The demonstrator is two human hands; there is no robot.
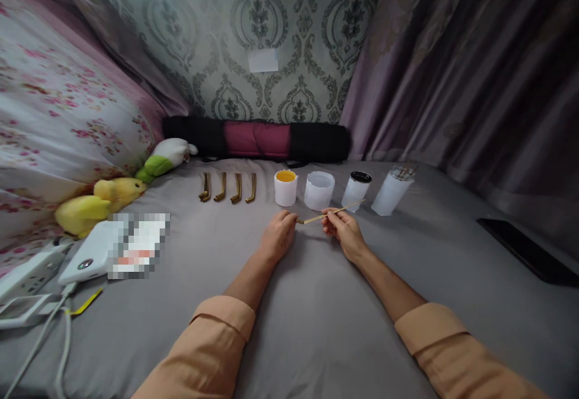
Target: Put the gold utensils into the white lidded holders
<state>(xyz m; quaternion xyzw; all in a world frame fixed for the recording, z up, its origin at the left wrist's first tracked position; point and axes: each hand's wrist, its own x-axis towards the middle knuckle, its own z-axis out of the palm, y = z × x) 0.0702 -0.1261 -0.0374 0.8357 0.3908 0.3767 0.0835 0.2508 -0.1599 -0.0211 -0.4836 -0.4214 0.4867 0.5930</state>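
Observation:
Between my hands is a thin golden stick (313,219) with a short bent end at the left and a fine tip at the right. My left hand (279,234) is closed at the bent end. My right hand (342,231) pinches the shaft farther along, its tip reaching out past my fingers. Just beyond stand a white cup (285,193) with orange-yellow inside, a translucent white tub (319,191), a white cylinder (355,194) with a dark top, and a taller translucent container (391,195). Several bundles of similar bent golden sticks (236,188) lie at the left.
A grey sheet (289,339) covers the surface. At the left are plush toys (84,212), a white power bank (90,257), a power strip (31,275) and cables. A black-and-maroon roll (257,140) lies along the wall. A flat black object (527,251) rests at the right.

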